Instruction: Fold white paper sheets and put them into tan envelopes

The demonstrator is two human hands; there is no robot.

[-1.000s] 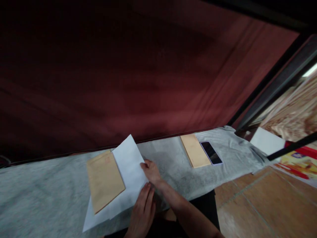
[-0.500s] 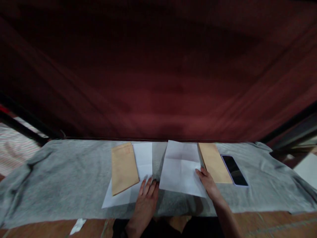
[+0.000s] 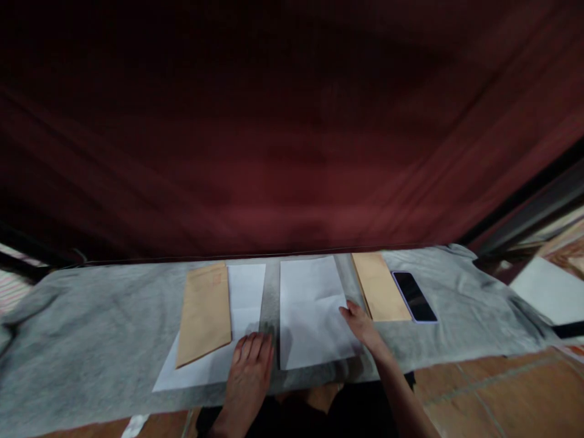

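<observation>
Brown and rectangular, a paper envelope (image 3: pixel 205 313) overlaps a white paper sheet (image 3: pixel 246 295) reaching near the grey-clothed table (image 3: pixel 100 340)'s front edge. At that sheet's right side, the left hand (image 3: pixel 249 368) rests, fingers extended, gripping nothing. Between back and front edges, a creased white page (image 3: pixel 312 313) is pinched by the right hand (image 3: pixel 362 326)'s fingers.
</observation>
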